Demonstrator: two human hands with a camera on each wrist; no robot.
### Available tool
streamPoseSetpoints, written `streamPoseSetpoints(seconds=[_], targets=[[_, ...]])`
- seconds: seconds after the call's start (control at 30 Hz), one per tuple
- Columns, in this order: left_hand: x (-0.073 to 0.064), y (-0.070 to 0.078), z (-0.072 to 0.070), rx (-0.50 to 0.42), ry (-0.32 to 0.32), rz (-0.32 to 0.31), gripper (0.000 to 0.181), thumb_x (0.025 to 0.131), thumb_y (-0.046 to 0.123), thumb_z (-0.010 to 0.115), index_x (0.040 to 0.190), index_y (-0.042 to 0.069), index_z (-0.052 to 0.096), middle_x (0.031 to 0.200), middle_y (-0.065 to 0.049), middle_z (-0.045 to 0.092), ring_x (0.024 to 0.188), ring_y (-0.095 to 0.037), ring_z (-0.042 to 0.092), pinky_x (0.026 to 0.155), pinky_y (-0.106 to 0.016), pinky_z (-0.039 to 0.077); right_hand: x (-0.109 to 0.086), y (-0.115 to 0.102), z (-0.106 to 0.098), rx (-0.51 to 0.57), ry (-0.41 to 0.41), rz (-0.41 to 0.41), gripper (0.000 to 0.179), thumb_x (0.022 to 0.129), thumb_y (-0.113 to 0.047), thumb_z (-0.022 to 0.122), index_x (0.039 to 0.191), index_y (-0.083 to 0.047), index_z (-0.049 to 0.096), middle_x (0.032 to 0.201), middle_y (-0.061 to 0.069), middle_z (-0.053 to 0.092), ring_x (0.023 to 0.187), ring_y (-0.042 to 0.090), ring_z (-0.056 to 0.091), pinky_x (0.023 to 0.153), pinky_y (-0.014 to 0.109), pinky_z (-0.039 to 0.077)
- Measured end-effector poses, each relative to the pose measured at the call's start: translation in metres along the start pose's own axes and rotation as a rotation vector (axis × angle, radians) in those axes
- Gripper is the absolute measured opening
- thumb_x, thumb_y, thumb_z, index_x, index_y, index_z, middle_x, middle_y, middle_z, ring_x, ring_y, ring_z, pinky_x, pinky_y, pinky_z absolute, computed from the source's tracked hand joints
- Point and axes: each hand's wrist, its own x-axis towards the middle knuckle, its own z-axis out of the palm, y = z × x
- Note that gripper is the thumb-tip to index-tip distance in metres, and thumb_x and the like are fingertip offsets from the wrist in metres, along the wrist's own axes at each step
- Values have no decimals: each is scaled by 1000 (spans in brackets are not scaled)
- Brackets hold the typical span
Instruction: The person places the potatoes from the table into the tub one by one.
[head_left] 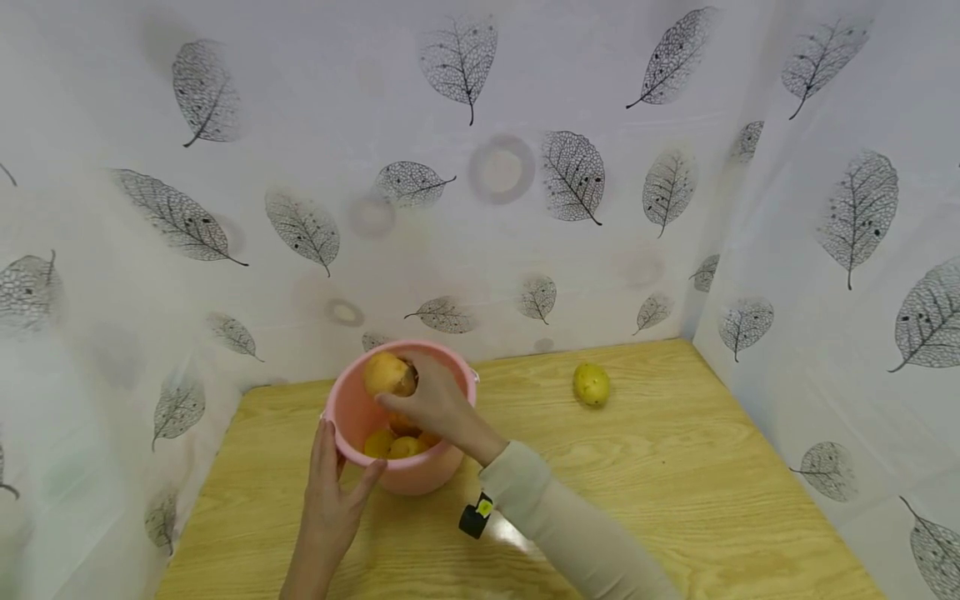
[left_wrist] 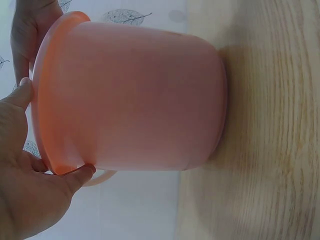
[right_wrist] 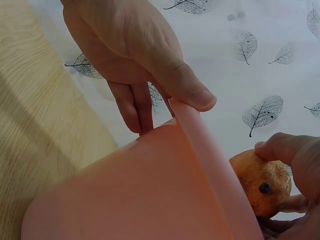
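A pink bucket [head_left: 423,477] stands on the wooden table, and its side wall [left_wrist: 135,95] fills much of the left wrist view. My left hand [head_left: 330,500] grips the near left part of its rim, the thumb apart from the fingers. Over the bucket's mouth, my right hand [head_left: 438,407] holds a round yellow-orange fruit [head_left: 386,374]. The right wrist view shows a dark spot on this fruit [right_wrist: 265,188]; its exact kind is unclear. Several yellow and orange fruits [head_left: 406,447] lie inside the bucket, partly hidden by the right hand.
A yellow-green fruit [head_left: 592,384] lies on the table [head_left: 675,483], right of the bucket near the back edge. White sheeting with a leaf print [head_left: 573,175] hangs behind and at the sides. A small black device [head_left: 475,518] is attached at the right wrist.
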Motion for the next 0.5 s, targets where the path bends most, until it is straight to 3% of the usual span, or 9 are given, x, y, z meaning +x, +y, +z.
streamPoseSetpoints(seconds=[0.3, 0.5], targets=[[0, 0, 0, 7, 5, -6, 101, 101, 29, 70, 166, 7, -3, 172, -18, -4, 151, -44, 27, 117, -52, 32, 0, 3, 2, -39, 11, 21, 59, 90, -29, 81, 139, -6, 58, 119, 3, 69, 95, 10, 62, 82, 21, 55], [-1, 0, 2, -7, 28, 9, 100, 100, 27, 72, 166, 5, 0, 171, -19, -1, 151, -43, 27, 117, -37, 31, -4, 7, 3, -97, -7, 59, 56, 92, -30, 80, 135, 1, 60, 114, 13, 69, 86, 15, 60, 73, 21, 53]])
